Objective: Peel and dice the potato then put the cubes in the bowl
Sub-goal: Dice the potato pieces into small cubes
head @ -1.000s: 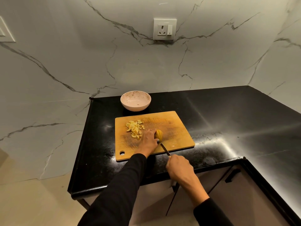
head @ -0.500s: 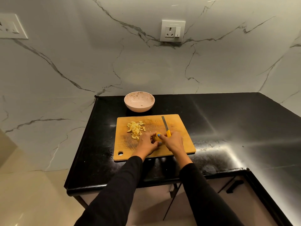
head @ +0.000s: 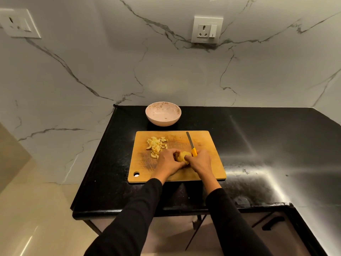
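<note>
The diced potato pile point(head: 156, 146) lies on the far-left part of the wooden cutting board point(head: 208, 145). The pink bowl point(head: 163, 113) stands on the black countertop point(head: 267, 145), just beyond the board's far edge. The left hand point(head: 168, 163) is palm-down at the board's near centre, fingers curled around the left side of the potato piece point(head: 181, 156). The right hand point(head: 200, 161), also palm-down, has fingers curled against the right side of the piece. The yellow-handled knife point(head: 191, 145) lies with its handle at the right hand and its blade pointing to the far edge; whether the hand grips the handle cannot be determined. Both black sleeves point(head: 132, 218) extend from the near edge.
</note>
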